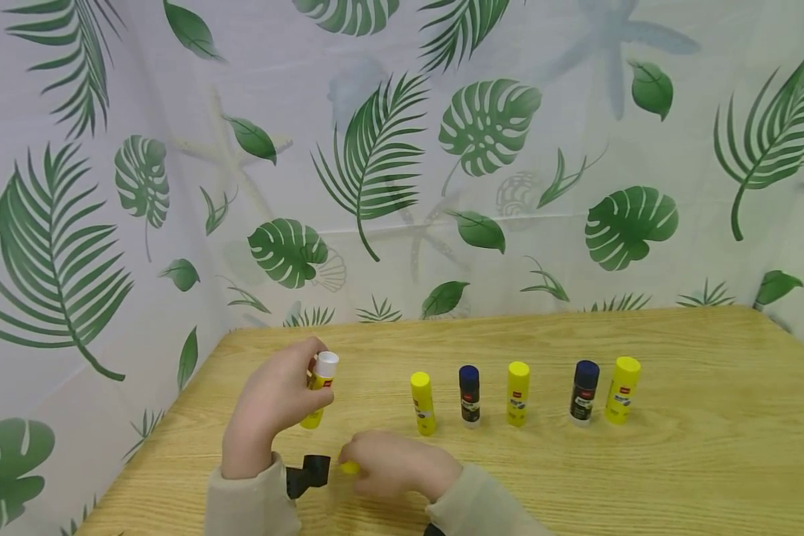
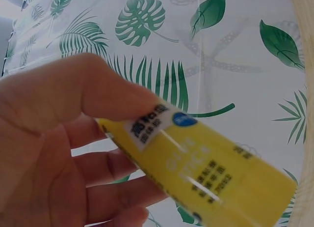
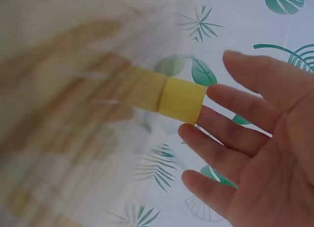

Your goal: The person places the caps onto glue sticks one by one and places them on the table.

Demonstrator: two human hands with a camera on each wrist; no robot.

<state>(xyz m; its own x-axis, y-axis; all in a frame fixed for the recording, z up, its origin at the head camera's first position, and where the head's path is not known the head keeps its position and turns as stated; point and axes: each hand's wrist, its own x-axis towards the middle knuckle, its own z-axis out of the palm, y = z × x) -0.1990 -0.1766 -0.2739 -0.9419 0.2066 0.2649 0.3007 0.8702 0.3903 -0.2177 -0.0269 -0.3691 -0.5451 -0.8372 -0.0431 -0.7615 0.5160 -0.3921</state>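
Observation:
My left hand [image 1: 278, 394] grips a yellow glue stick [image 1: 319, 387] over the left part of the table, its white end pointing up. In the left wrist view the thumb and fingers hold the printed yellow body of that glue stick [image 2: 206, 173]. Low over the table, my right hand [image 1: 398, 463] is beside a small yellow cap [image 1: 350, 467]. The right wrist view has this cap [image 3: 182, 100] standing on the tabletop, which mirrors it. Nearly straight fingers [image 3: 230, 133] reach the cap's top, while the thumb is apart from it.
To the right stand several upright glue sticks in a row: a yellow one [image 1: 423, 403], a dark one with a blue cap [image 1: 469, 396], another yellow [image 1: 518, 394], another dark [image 1: 584, 393] and a wider yellow [image 1: 622, 391]. A leaf-printed sheet [image 1: 388, 283] hangs behind the wooden table [image 1: 710, 432].

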